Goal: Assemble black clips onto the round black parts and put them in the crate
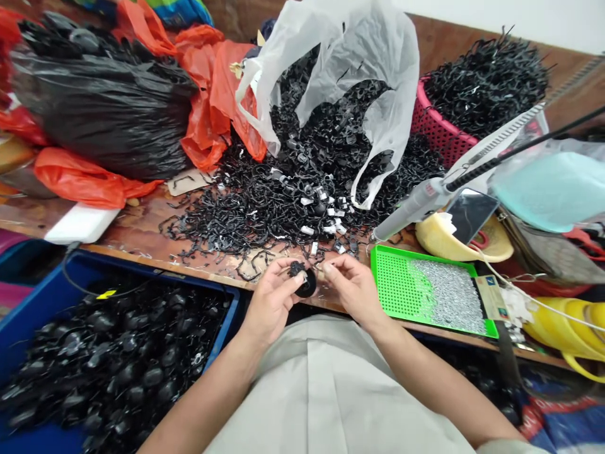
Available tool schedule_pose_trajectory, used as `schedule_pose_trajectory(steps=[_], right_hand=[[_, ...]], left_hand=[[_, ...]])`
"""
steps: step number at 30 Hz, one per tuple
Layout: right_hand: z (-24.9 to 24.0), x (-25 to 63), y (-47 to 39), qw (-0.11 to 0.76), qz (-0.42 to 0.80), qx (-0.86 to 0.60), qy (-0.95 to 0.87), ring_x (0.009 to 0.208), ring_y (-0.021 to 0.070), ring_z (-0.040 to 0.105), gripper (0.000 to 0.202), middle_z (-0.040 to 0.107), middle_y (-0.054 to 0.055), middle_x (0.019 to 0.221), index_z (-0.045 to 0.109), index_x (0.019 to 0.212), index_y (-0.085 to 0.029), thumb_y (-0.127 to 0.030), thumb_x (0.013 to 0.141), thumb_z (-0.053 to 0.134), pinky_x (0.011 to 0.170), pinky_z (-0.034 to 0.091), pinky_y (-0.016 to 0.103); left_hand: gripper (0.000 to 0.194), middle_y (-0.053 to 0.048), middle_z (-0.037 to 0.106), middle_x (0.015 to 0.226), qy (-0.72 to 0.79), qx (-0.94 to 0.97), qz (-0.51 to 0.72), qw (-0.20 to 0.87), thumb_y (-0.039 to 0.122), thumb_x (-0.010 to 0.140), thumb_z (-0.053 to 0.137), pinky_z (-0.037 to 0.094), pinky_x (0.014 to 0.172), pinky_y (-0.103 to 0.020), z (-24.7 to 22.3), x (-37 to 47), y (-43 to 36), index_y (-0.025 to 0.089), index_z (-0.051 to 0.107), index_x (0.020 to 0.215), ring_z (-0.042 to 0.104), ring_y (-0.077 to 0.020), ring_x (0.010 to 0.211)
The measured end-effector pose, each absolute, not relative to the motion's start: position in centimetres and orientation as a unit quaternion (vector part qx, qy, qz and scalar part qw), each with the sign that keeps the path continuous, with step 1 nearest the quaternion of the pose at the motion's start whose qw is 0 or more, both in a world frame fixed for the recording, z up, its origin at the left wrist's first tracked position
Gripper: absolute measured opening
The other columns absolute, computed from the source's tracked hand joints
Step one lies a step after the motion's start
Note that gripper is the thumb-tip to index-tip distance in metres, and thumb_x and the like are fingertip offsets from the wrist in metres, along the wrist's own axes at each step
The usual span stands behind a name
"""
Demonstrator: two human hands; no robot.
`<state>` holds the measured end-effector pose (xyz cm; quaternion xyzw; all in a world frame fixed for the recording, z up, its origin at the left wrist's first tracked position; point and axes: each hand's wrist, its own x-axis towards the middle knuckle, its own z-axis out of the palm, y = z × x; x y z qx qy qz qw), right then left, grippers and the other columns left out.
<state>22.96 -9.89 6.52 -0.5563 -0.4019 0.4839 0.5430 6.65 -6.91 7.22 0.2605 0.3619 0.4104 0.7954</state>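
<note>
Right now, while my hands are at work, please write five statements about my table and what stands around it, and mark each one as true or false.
1. The left hand holds a round black part. True.
2. The green tray is filled with black pieces. False: small silvery pieces lie in it.
3. The blue bin, on the left side, holds many shiny black parts. True.
4. The phone lies directly on the wooden table. False: it rests in the yellow bowl.
5. The pink basket is heaped with thin black pieces. True.
</note>
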Motion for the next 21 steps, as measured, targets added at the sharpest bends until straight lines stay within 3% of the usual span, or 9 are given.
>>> schedule_pose_trajectory(steps=[6,11,13,17,21], right_hand=[[5.9,23.3,-10.7,0.524,0.572,-0.535,-0.336,0.057,0.0102,0.051,0.032,0.060,-0.001,0.069,0.068,0.096,-0.020,-0.050,0.083,0.065,0.057,0.044,0.024],[5.9,24.1,-10.5,0.470,0.640,-0.498,-0.350,0.056,0.0103,0.049,0.034,0.056,-0.002,0.064,0.059,0.069,-0.017,-0.047,0.081,0.069,0.056,0.041,0.024],[6.1,24.2,-10.4,0.475,0.586,-0.542,-0.370,0.057,0.0111,0.049,0.035,0.055,-0.002,0.064,0.057,0.072,-0.018,-0.050,0.082,0.067,0.056,0.040,0.024],[6.3,24.0,-9.9,0.492,0.363,-0.628,-0.482,0.062,0.0117,0.044,0.029,0.051,-0.002,0.068,0.054,0.075,-0.020,-0.045,0.088,0.059,0.060,0.036,0.025],[6.4,23.2,-9.4,0.443,0.287,-0.606,-0.595,0.065,0.0123,0.044,0.026,0.049,-0.002,0.068,0.049,0.068,-0.020,-0.034,0.087,0.059,0.062,0.035,0.026]], left_hand=[[0.030,-0.004,0.071,0.092,0.310,0.224,0.377,0.843,0.017,0.080,0.068,0.057,0.075,-0.031,7.8,6.4,-6.9,0.021,0.049,0.103,0.072,-0.0195,0.085],[0.026,-0.009,0.070,0.094,0.269,0.218,0.291,0.892,0.022,0.084,0.062,0.057,0.067,-0.027,7.7,6.3,-7.8,0.018,0.050,0.107,0.072,-0.0199,0.079],[0.030,-0.009,0.069,0.098,0.296,0.229,0.294,0.879,0.023,0.083,0.064,0.058,0.067,-0.027,7.7,6.3,-8.1,0.017,0.050,0.109,0.072,-0.0186,0.077],[0.040,-0.005,0.068,0.096,0.376,0.307,0.316,0.815,0.022,0.075,0.073,0.060,0.068,-0.030,7.7,6.7,-8.5,0.019,0.051,0.108,0.068,-0.0146,0.074],[0.029,0.000,0.063,0.081,0.432,0.395,0.319,0.745,0.023,0.073,0.072,0.058,0.052,-0.024,7.5,7.1,-8.4,0.018,0.054,0.096,0.061,-0.0123,0.067]])
